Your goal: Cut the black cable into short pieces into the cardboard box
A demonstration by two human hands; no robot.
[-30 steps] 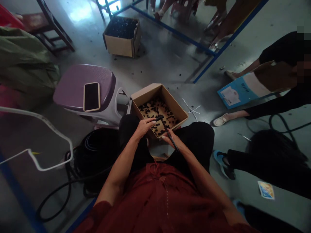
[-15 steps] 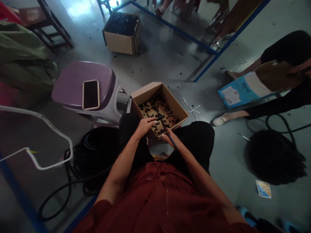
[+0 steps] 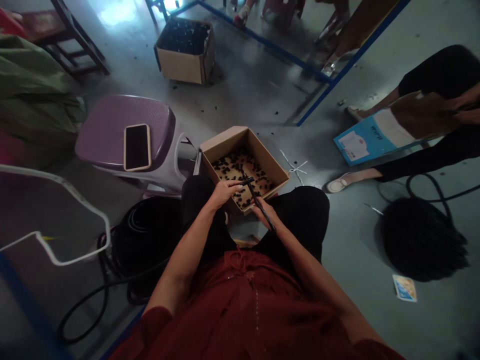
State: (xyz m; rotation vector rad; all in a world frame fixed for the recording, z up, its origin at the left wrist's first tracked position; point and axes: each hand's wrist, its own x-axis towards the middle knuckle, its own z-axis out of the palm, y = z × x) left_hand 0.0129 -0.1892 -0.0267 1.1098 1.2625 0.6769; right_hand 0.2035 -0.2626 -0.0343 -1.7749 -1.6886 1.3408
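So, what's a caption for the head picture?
Left hand and right hand hold slim black things at a box of black pieces.

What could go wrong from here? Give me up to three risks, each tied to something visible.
The left hand holds a dark piece by the rod in the right hand; a slip might lose it among the loose bits in the box.
A bump might knock off the phone, which lies near the edge of the stool.
The coiled hose trails a loop and might trip someone.

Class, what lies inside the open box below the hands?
Small black pieces lie scattered in the box. What sits behind the left hand, right hand and black rod is covered.
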